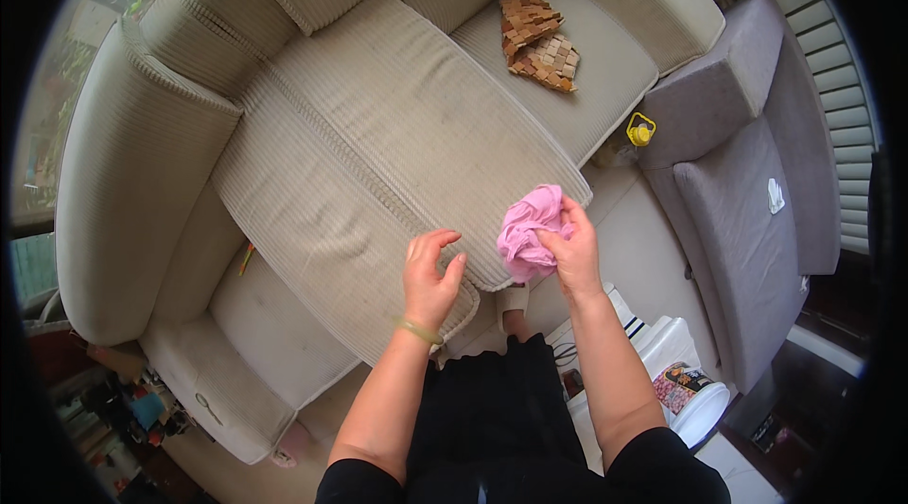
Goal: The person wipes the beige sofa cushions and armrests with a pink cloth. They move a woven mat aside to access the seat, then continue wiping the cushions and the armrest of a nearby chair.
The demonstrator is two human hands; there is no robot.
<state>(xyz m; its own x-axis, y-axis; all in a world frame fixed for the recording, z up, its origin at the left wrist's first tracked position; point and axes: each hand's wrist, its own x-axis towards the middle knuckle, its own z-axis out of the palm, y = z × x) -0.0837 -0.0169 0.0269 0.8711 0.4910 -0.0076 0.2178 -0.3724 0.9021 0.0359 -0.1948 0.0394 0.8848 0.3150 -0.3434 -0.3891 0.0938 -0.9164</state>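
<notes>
A crumpled pink cloth [530,233] is bunched up in my right hand [578,252], pinched between thumb and fingers. That hand is over the front right corner of a beige ribbed sofa cushion [454,142]. My left hand [429,277] holds nothing; its thumb and fingers are apart and bent, above the cushion's front end near the seam. A pale bangle [418,331] circles the left wrist. Two long cushions lie side by side before me, with the left one [312,199] slightly wrinkled.
A folded mat of brown tiles [540,43] rests on the far right seat. Beside the sofa stands a bottle with a yellow cap [640,134]. A grey sofa [738,234] is at the right, a white tub [699,412] below it. A spoon [206,406] lies on the left armrest.
</notes>
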